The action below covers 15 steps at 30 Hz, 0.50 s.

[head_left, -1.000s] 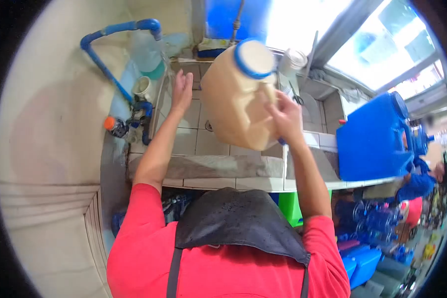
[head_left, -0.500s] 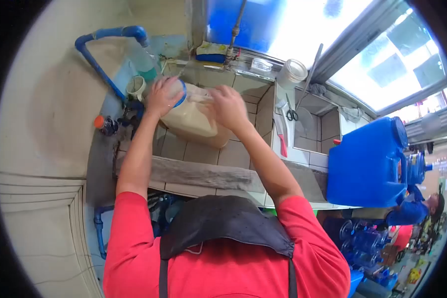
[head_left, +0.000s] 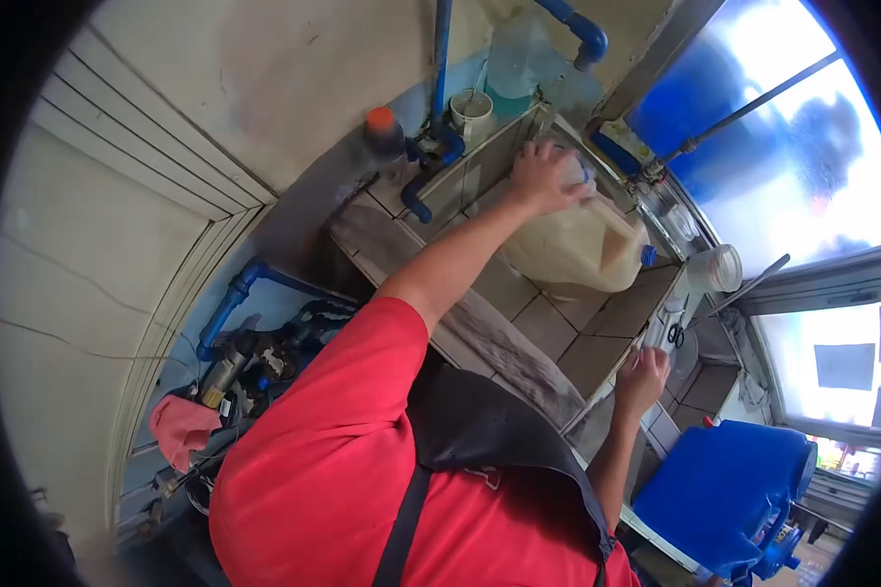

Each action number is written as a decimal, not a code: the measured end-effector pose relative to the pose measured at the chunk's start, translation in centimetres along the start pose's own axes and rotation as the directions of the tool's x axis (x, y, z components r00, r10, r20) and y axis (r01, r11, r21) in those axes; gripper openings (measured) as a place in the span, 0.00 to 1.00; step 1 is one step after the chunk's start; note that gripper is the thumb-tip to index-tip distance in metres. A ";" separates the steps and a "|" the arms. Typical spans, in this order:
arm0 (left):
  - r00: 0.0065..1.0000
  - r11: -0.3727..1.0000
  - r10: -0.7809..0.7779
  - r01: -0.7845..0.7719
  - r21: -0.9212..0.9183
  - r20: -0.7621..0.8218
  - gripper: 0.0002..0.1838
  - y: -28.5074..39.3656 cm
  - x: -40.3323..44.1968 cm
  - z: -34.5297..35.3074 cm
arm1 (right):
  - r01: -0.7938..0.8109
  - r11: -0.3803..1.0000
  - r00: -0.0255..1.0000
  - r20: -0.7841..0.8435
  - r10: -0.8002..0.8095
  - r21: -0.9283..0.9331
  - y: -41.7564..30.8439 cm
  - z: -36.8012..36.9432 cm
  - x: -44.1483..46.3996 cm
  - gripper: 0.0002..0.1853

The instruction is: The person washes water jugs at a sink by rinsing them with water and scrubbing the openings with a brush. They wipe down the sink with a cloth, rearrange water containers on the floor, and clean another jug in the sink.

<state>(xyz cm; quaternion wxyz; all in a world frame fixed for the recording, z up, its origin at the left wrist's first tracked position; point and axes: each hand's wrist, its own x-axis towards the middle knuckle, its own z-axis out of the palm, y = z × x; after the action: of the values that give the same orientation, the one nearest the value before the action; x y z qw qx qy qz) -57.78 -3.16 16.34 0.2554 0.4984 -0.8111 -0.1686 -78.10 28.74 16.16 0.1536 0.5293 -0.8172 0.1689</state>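
Note:
A cloudy, cream-coloured plastic jug (head_left: 568,245) lies tilted in the tiled basin, its blue cap (head_left: 648,255) toward the right. My left hand (head_left: 543,181) is at the jug's far end, fingers curled around a clear round piece with a blue rim (head_left: 579,174); whether this piece is joined to the jug I cannot tell. On the basin's right ledge, my right hand (head_left: 644,377) is closed where the pink-handled knife lay. Its fingers hide the handle, and a pale strip shows just above them. Dark-handled scissors (head_left: 675,336) lie beside that hand.
A white tub (head_left: 717,268) stands on the ledge by the window. At lower right is a large blue container (head_left: 724,494). Blue pipes (head_left: 440,147), a white mug (head_left: 471,112) and an orange-capped bottle (head_left: 382,127) line the left wall. A pink cloth (head_left: 184,430) hangs at lower left.
My right hand has left the jug and moved right to the ledge. My left hand remains by the blue-rimmed piece. The view has turned, and the jug's blue cap now shows.

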 end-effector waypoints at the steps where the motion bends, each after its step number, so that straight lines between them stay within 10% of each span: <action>1: 1.000 1.000 0.003 -0.003 0.003 -0.004 0.40 -0.6 0.2 0.4 | -0.034 0.999 0.999 0.025 0.034 -0.020 0.1 -0.2 0.5 0.11; 3: 0.982 0.956 0.134 -0.165 -0.244 -0.137 0.38 -2.3 0.6 1.7 | -0.071 0.997 0.995 0.065 0.073 -0.033 -0.3 -1.1 1.1 0.11; 8: 0.938 0.964 0.144 -0.205 -0.168 -0.314 0.23 -6.4 -7.4 -3.3 | -0.082 0.996 0.992 0.093 0.084 -0.027 0.7 -1.6 -0.1 0.13; 15: 0.915 0.953 -0.206 0.268 0.143 -0.347 0.14 -15.9 -20.1 -8.8 | -0.134 0.957 0.791 0.610 -0.053 0.257 -2.2 -4.1 -4.0 0.18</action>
<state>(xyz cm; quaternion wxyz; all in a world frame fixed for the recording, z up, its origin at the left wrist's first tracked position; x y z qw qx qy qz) -33.63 7.54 10.14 0.3163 0.6363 -0.7027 -0.0359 -74.25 32.90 18.34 -0.2002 0.5541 -0.8007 0.1088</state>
